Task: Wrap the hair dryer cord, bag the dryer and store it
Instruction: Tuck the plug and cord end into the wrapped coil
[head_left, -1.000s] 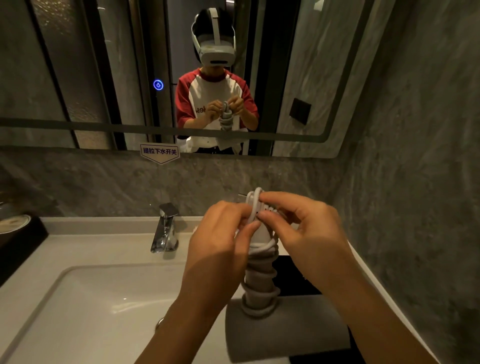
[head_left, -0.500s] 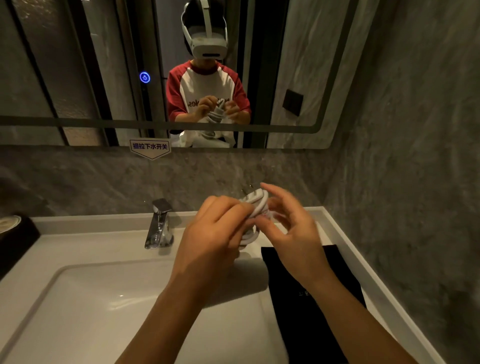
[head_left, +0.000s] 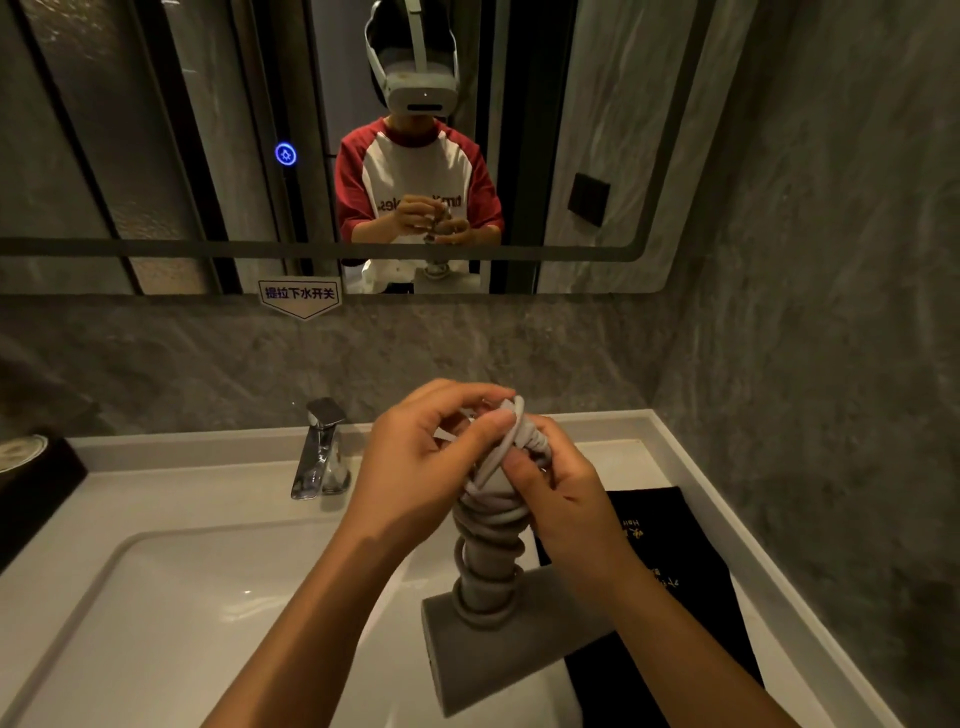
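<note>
A grey hair dryer (head_left: 498, 644) hangs over the sink, barrel down and handle up. Its pale cord (head_left: 491, 519) is coiled in several turns around the handle. My left hand (head_left: 415, 467) pinches the cord's end at the top of the handle. My right hand (head_left: 561, 499) grips the handle's top from the right, fingers over the coils. The plug is mostly hidden between my fingers. A black bag (head_left: 670, 571) lies flat on the counter to the right, under my right forearm.
A white sink basin (head_left: 156, 623) lies below, with a chrome faucet (head_left: 319, 449) at its back. A dark object (head_left: 31, 483) stands at the counter's left edge. A stone wall closes the right side. The mirror (head_left: 156, 130) shows a person's reflection.
The dryer has swung from tilted toward me back to handle-up, barrel visible below. Both hands stay at the handle's top, working the cord's end.
</note>
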